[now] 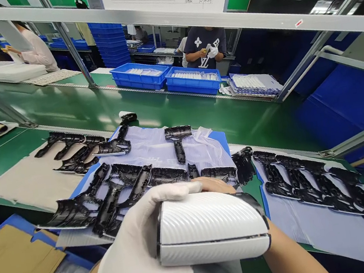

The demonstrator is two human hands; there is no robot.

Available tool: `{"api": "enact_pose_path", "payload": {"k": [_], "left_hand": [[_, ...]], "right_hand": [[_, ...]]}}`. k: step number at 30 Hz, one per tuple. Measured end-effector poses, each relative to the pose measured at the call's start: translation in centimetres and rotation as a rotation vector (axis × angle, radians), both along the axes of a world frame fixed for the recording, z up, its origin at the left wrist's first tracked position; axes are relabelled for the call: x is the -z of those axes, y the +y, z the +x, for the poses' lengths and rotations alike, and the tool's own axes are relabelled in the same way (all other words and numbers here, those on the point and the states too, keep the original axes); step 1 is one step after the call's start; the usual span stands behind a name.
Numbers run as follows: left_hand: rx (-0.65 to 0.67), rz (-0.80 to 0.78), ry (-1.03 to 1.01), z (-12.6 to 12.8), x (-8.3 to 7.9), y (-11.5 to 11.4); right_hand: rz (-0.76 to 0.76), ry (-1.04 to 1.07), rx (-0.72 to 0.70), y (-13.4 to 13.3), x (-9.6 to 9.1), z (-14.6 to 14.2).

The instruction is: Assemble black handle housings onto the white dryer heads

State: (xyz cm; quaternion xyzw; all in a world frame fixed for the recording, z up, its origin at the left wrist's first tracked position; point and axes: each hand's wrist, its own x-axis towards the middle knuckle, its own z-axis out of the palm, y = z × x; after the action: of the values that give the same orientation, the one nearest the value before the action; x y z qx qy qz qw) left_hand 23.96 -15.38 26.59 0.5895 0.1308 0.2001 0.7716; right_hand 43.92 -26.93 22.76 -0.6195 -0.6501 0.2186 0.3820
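Observation:
My left hand (136,256), in a white glove, is closed round the left end of a white ribbed plastic housing (212,231) with a black rim. My right hand (214,184) is bare and lies behind the housing; only some fingers show above its top edge, pressed against it. Just beyond the housing lie several black plastic shell halves (125,192) on clear plastic film over a blue sheet. One black pistol-shaped part (178,139) lies alone further back on the film.
More black shells lie at right (310,181) and at left on grey card (72,154). A green conveyor belt (96,108) runs behind. Blue bins (191,81) of white parts stand beyond it. A person in a dark shirt (205,45) works opposite. Brown cardboard (13,264) sits bottom left.

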Motion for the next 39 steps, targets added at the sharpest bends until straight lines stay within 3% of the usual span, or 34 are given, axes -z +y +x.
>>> {"api": "enact_pose_path", "payload": {"k": [7,13,19,25,32,39], "left_hand": [[0.028,0.149,-0.072,-0.2,0.5,0.1],[0.029,0.168,-0.040,-0.1,0.4,0.0],[-0.004,0.198,-0.100,0.4,0.4,-0.2],[0.044,0.193,-0.131,0.6,1.1,0.2],[0.060,0.178,-0.199,0.7,1.2,0.4],[0.059,0.156,-0.122,0.7,0.9,0.4]], "right_hand": [[0.054,-0.141,0.050,0.1,0.2,0.2],[0.166,-0.228,0.037,0.3,0.9,0.7],[0.149,-0.315,0.058,0.9,0.9,1.1],[0.152,-0.380,0.122,0.9,0.6,1.4],[0.354,-0.535,0.167,0.9,0.3,2.3],[0.547,-0.656,0.242,0.7,-1.8,2.5]]}}
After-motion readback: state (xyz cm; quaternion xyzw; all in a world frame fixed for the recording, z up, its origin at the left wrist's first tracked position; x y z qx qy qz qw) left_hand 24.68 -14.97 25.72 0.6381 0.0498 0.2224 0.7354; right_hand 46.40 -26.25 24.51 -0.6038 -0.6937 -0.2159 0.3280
